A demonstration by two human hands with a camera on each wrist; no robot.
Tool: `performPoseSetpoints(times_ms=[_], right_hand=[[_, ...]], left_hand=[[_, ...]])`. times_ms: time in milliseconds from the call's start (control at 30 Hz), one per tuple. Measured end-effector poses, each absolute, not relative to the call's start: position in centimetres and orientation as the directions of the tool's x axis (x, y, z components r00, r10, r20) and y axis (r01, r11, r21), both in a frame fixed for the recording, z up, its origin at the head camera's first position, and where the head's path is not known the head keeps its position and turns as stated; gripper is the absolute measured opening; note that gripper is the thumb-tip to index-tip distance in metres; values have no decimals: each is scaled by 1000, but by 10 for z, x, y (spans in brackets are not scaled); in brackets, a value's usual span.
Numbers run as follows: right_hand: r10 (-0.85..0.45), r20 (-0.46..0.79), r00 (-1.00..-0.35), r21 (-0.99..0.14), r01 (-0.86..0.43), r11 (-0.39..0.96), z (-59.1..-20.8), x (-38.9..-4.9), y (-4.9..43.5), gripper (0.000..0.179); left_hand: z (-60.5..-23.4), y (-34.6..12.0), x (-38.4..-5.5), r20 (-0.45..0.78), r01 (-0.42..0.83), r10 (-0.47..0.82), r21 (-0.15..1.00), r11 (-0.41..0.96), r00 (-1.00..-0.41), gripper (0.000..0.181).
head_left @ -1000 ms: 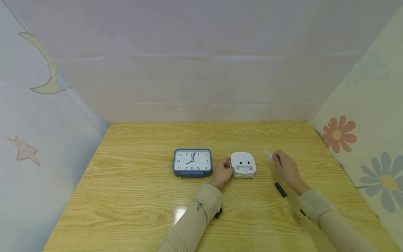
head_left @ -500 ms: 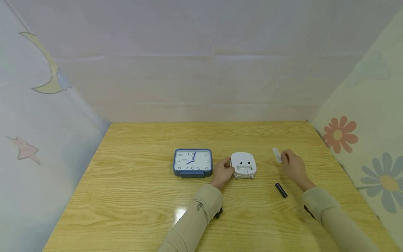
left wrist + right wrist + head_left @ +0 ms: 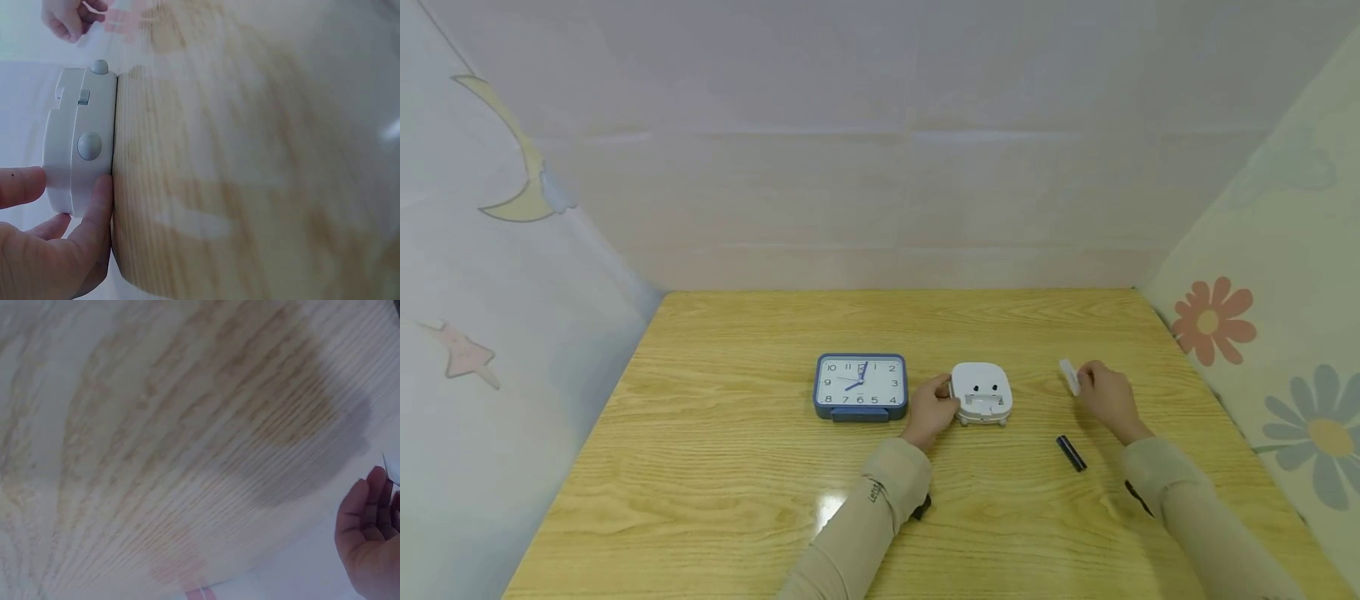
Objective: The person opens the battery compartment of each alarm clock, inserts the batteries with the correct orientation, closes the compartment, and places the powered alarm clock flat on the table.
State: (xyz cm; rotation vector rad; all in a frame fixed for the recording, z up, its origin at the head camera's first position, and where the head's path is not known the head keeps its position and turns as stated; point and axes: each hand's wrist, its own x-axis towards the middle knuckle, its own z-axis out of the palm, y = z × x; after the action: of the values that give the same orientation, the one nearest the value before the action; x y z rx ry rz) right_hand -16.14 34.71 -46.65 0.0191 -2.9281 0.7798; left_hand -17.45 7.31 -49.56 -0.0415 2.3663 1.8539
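Note:
A small white alarm clock (image 3: 981,377) lies with its back up, showing two black knobs and an uncovered battery compartment (image 3: 985,402). My left hand (image 3: 931,414) grips its left side. In the left wrist view, fingertips press the clock's casing (image 3: 57,150) from two sides, near a round foot (image 3: 89,146). To the right, my right hand (image 3: 1108,397) pinches a thin whitish battery cover (image 3: 1070,377) above the table. In the right wrist view, that hand (image 3: 372,531) shows curled fingers, with only an edge of the cover in sight. A black battery (image 3: 1071,453) lies on the wood nearer me.
A blue rectangular clock (image 3: 861,383), face up, sits just left of my left hand. The wooden table (image 3: 715,483) meets a pale backdrop behind, with decorated panels at both sides. A dark wrist strap (image 3: 921,507) shows beside the left sleeve.
My right hand has moved a little to the right with the battery cover, away from the white clock. The left hand and the white clock have stayed in place.

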Motion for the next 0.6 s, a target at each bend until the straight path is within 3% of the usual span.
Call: performPoseSetpoints(times_ms=[267,600], right_hand=[[51,-70,-996,-496,79,865,-468,-165,349,29],[69,-133,-989,-466,124,876,-471,-169,356,32]], left_hand=[[-496,74,-174,-132,-114,67,967,228,-989,50],[-496,75,-175,-152,-135,59,962,236,-987,51]])
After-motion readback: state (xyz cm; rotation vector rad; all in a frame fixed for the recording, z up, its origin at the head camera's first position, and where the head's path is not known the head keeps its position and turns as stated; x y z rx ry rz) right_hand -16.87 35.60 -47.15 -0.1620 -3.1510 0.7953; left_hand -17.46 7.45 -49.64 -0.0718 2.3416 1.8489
